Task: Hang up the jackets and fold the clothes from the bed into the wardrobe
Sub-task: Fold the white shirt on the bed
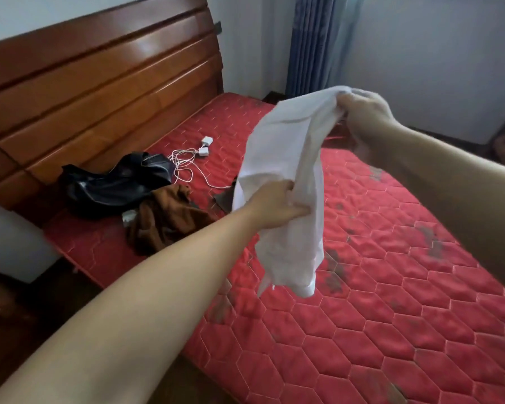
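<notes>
White garment [286, 170] hangs in the air above the red mattress [391, 287]; left hand [277, 207] grips its middle, right hand [362, 112] clutches its top at 2 o'clock — black jacket [114, 182] and brown garment [169, 220] lie at 9 o'clock.

White shirt [286, 176] held aloft; black jacket [114, 182], brown garment [166, 220] on bed.

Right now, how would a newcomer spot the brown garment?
Start at the wooden headboard of the red mattress. Beside it lies a shiny black jacket; the brown garment is crumpled against it, matte and rust-coloured, on the side nearer the camera.
</notes>
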A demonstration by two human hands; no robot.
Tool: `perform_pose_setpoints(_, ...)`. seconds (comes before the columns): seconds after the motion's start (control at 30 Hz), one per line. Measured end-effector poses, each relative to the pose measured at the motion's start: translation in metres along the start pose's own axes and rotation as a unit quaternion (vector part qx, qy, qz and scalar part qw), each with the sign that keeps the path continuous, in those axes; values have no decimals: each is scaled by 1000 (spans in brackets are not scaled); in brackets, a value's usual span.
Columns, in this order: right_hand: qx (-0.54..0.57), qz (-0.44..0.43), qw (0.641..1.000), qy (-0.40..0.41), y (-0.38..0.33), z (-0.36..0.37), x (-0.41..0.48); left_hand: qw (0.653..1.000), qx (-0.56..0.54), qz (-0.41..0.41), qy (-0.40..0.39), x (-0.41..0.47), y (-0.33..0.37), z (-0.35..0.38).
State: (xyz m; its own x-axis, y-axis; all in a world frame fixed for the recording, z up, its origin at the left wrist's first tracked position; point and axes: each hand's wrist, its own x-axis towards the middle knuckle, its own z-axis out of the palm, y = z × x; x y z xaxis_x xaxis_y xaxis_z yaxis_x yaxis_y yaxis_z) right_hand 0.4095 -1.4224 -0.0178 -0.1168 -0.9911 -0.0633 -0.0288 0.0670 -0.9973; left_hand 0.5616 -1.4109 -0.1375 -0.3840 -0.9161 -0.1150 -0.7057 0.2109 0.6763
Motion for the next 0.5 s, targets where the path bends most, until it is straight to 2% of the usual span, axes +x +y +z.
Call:
perform_pose_setpoints(0.03, 13, -2, 1000, -3, -3, 4, 6, 999, 14, -12, 30, 2, -1, 1)
perform_pose_setpoints(0.1, 0, -10, 1000, -24, 4, 8, 9, 995, -25, -56, 76, 6, 1, -2)
perform_pose_setpoints(0.17, -156, -89, 984, -13, 37, 3, -3, 982, -122, -100, 105, 11, 7, -8)
perform_pose_setpoints(0.23, -342, -178, 922, -28, 86, -5, -35, 951, -236, -161, 122, 18, 13, -13)
perform_pose_setpoints(0.33, -486, -117, 861, -93, 147, -12, -79, 906, -331, -251, 78, 21, 18, -16)
perform_pose_setpoints(0.43, -490, -120, 859, -87, 159, -22, -68, 917, -291, -268, 48, 17, 21, -20)
perform_pose_setpoints(0.5, -510, -109, 836, -170, 143, -34, -55, 932, -231, -279, 28, 16, 15, -23)
